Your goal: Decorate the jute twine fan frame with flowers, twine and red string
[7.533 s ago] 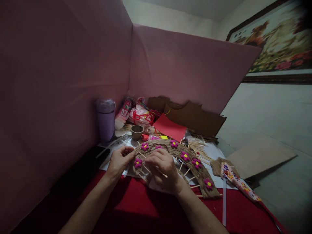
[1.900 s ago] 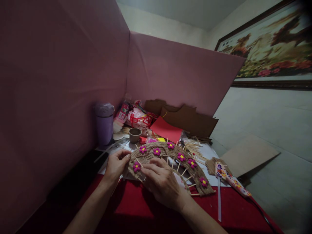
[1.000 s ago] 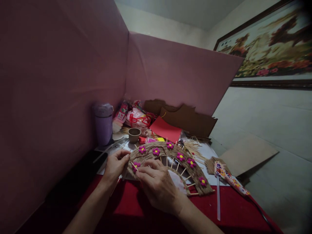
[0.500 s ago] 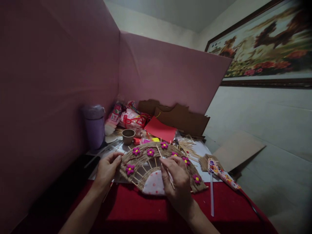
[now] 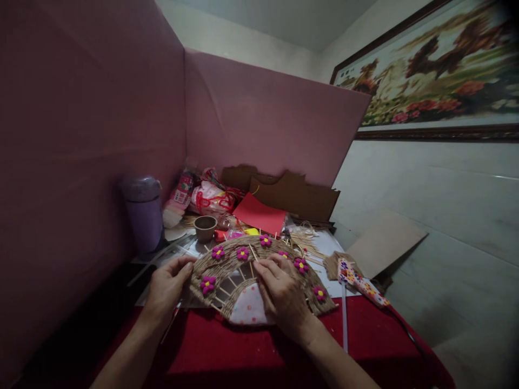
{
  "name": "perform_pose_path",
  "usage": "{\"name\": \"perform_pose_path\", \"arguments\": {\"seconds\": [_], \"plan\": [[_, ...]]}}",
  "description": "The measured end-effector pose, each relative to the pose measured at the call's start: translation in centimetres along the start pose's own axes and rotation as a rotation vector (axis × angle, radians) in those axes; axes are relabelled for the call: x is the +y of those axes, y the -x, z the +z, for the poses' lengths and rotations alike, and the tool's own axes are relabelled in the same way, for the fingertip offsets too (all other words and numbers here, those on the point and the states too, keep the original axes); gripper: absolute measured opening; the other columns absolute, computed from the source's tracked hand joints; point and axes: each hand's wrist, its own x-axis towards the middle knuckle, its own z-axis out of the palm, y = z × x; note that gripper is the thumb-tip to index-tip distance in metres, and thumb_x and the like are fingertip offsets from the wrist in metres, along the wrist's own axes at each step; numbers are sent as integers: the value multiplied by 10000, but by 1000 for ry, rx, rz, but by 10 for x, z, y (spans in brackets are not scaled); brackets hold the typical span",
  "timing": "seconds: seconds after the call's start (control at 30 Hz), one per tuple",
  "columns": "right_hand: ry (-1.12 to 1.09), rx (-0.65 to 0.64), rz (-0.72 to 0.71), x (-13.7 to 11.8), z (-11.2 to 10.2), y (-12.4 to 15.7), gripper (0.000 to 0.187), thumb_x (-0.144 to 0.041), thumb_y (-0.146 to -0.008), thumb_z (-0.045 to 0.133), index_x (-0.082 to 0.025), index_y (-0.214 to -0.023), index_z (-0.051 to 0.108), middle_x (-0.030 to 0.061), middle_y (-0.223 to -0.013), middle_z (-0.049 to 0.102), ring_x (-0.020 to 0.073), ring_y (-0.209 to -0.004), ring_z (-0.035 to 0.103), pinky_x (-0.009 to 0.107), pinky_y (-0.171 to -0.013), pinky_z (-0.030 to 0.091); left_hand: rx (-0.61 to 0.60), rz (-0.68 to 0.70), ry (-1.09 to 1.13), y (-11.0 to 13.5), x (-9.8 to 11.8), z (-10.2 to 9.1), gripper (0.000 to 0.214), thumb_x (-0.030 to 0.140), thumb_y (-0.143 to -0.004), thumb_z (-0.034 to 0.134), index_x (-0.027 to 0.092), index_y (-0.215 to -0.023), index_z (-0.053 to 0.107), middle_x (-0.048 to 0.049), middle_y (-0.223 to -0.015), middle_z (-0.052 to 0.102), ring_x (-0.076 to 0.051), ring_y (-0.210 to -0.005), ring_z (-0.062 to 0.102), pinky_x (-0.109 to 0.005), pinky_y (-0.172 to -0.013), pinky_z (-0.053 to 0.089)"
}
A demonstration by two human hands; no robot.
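A fan-shaped piece of wound brown twine over thin sticks (image 5: 227, 273) is held above the table, with magenta flowers with yellow centres (image 5: 242, 253) on its band. Its lower middle is a white dotted half-round patch (image 5: 248, 305). At the left edge, my left hand (image 5: 168, 286) is closed, thumb and fingers pinching the rim. My right hand (image 5: 281, 294) lies over the right half of the fan, fingers closed around a thin wooden stick (image 5: 253, 253). The stick's upper tip points at the twine band; its lower part is hidden by the hand.
Behind the fan stand a small brown cup (image 5: 205, 229), red paper (image 5: 259, 213) and torn cardboard (image 5: 295, 194). A purple tumbler (image 5: 144, 216) is at the left. On the right lies a flower-patterned glue gun (image 5: 363, 283) with a glue stick (image 5: 344, 319). Red cloth (image 5: 227, 351) covers the table.
The whole scene has shifted slightly left in the picture. My right hand has turned a little over the fan, and the stick's lower end no longer shows. Both hands keep their grips.
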Motion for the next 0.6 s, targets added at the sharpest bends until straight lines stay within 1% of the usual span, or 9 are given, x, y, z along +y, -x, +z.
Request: {"name": "perform_pose_path", "arguments": {"seconds": [0.13,0.23,0.4,0.6], "plan": [[-9,7,-11,1,-3,-1,324,-137,-853,498,-146,-1163,593,89,-1105,651,258,-1055,478,445,-932,411,-17,27,4,-2,-2,0,401,352,-497,747,130,-824,678,-23,-667,662,-129,-532,554,-224,-476,429],[-22,24,-25,2,-4,-1,352,-136,-846,494,-151,-1187,581,92,-1118,646,252,-1061,484,444,-936,413,-27,27,16,-2,-2,0,394,350,-499,749,130,-818,676,-21,-655,659,-132,-530,558,-228,-480,433],[-52,-10,-47,6,-3,-5,316,-158,-858,503,-176,-1157,602,82,-1094,662,244,-1034,504,438,-910,432,-14,16,14,-1,-1,0,395,351,-487,752,135,-808,675,-10,-625,651,-123,-490,538,-223,-455,414],[-122,-9,-38,8,-10,-8,321,-130,-852,485,-161,-1148,605,76,-1112,659,249,-1031,496,452,-913,424,-15,33,7,-3,-3,-2,385,345,-496,749,130,-808,681,-18,-644,656,-127,-519,546,-222,-470,421]]}}
